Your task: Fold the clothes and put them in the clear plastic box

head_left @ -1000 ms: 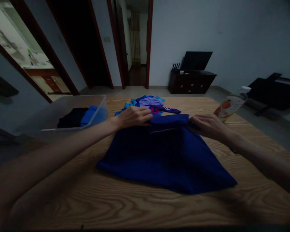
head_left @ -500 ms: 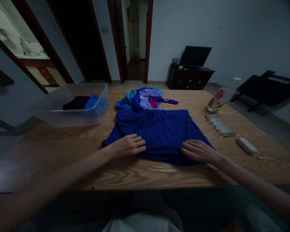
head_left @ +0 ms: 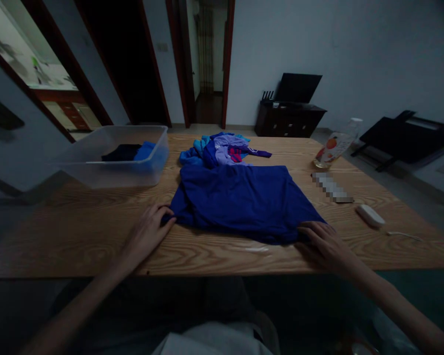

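Dim room, edges warped and blurred

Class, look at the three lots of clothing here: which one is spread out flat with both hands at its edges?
The dark blue garment in the table's middle; the left hand and right hand touch its near corners. The others lie heaped behind it or in the plastic bin.

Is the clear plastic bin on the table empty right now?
No, the clear plastic bin on the wooden table holds a dark garment and a light blue garment.
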Motion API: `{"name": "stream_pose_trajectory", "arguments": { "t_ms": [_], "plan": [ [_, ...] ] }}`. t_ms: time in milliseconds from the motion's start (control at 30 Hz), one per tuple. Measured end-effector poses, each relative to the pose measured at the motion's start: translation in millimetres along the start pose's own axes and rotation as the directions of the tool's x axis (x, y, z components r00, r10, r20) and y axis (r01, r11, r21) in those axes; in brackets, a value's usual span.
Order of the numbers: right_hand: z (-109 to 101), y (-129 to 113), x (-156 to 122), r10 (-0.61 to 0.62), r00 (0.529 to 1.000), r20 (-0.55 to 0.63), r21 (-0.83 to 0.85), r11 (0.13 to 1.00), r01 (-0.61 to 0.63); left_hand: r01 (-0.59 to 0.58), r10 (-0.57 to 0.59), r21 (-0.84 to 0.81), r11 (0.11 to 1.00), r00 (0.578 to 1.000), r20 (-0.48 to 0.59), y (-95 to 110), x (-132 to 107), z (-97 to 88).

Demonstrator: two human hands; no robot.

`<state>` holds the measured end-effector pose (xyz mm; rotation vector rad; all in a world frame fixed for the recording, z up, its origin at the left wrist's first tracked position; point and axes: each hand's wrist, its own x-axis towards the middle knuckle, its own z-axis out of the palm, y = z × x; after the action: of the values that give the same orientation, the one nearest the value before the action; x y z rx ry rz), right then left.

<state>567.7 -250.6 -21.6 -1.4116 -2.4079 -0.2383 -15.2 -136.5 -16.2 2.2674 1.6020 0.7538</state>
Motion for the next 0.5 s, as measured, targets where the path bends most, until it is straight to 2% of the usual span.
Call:
{"name": "stream_pose_trajectory", "arguments": {
  "t_ms": [100, 167, 233, 367, 433, 500],
  "plan": [
    [5.1, 0.9, 10.0, -0.049, 0.998, -0.03, -0.013, 0.999, 0.049, 0.131, -0.147, -0.296, 0.946, 0.989, -0.033, 17.8, 12.8, -5.3],
    [7.0, 2.4, 13.2, -0.039, 0.999, -0.037, 0.014, 0.999, 0.04, 0.219, -0.245, -0.475, 0.852, 0.969, 0.007, 33.9, 16.7, -14.6],
    [8.4, 4.9, 11.7, -0.008, 0.999, -0.045, 0.059, 0.998, 0.011, 0.277, -0.293, -0.594, 0.755, 0.953, 0.072, 47.8, 13.2, -23.8],
    [12.0, 9.9, 3.1, 0.037, 0.999, -0.029, 0.099, 0.995, -0.034, 0.402, -0.384, -0.673, 0.621, 0.905, 0.186, 55.4, -9.1, -30.3],
    [13.8, 10.1, 1.2, 0.045, 0.999, -0.027, 0.102, 0.994, -0.042, 0.419, -0.423, -0.644, 0.64, 0.892, 0.16, 49.6, -19.6, -29.8],
    [14.0, 8.8, 2.6, 0.078, 0.996, -0.04, 0.128, 0.989, -0.072, 0.401, -0.427, -0.61, 0.683, 0.897, 0.111, 42.2, -23.6, -31.7]
  ]
}}
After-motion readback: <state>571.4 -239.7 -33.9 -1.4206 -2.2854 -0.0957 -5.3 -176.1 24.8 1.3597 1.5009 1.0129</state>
